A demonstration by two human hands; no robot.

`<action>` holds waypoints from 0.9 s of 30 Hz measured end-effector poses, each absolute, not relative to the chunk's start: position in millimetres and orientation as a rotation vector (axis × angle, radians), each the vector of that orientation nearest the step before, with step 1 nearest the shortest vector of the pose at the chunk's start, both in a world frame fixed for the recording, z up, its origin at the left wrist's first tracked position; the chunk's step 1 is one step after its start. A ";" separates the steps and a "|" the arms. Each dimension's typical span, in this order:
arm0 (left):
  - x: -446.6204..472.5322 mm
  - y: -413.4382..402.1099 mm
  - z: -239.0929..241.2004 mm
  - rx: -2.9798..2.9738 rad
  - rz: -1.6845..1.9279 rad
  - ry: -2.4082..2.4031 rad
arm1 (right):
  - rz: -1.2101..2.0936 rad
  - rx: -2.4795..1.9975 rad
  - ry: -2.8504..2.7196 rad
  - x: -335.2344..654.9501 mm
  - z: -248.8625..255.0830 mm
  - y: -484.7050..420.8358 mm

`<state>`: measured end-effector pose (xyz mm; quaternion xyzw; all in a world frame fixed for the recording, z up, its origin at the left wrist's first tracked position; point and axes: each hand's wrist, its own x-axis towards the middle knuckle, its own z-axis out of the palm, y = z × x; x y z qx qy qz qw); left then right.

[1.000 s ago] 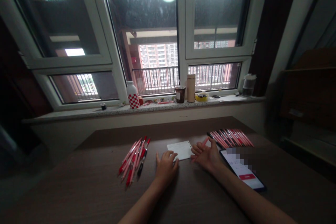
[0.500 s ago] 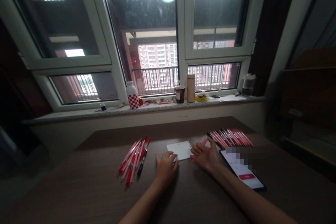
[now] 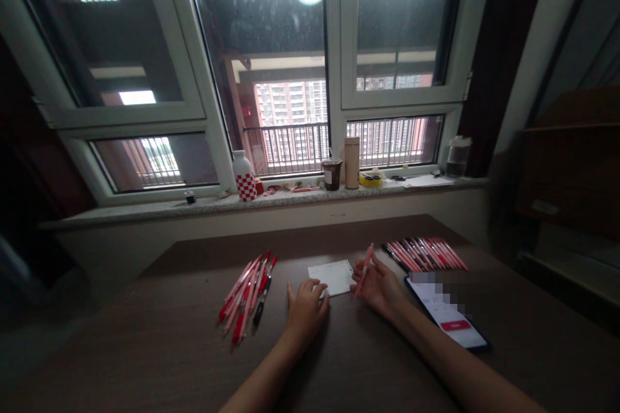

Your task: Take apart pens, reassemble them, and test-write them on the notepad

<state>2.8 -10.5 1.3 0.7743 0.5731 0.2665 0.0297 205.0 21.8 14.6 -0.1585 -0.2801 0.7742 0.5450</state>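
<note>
My right hand (image 3: 380, 284) grips a pink pen (image 3: 367, 266), tilted with its upper end pointing away from me, just right of a small white notepad sheet (image 3: 336, 277). With fingers spread, my left hand (image 3: 308, 306) rests at the sheet's lower left corner, fingertips on or beside the paper. To the left lies a loose heap of pink, red and black pens (image 3: 249, 297). On the right, beyond my right hand, several pink and black pens (image 3: 426, 253) lie side by side in a row.
A phone (image 3: 448, 313) with a lit screen lies on the brown table (image 3: 194, 355), by my right forearm. Behind, the windowsill (image 3: 213, 205) holds a red-and-white checkered bottle (image 3: 245, 177), a dark cup (image 3: 332, 174), a beige flask (image 3: 352, 163) and yellow tape (image 3: 371, 179).
The pen in my right hand has turned more upright and shows in front of the fingers, which have curled around it. My left hand has stayed in place.
</note>
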 end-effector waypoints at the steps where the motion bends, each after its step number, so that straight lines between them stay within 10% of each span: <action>1: 2.9 -10.4 1.4 2.388 0.823 1.767 | 1.823 -0.414 -0.683 205.0 13.5 22.4; 14: -0.4 -6.4 2.7 2.358 0.878 1.779 | 0.872 -0.964 -1.785 204.0 2.2 22.3; 27: -1.1 -12.4 13.7 2.354 0.898 1.643 | 0.806 -0.920 -1.964 201.3 2.5 15.0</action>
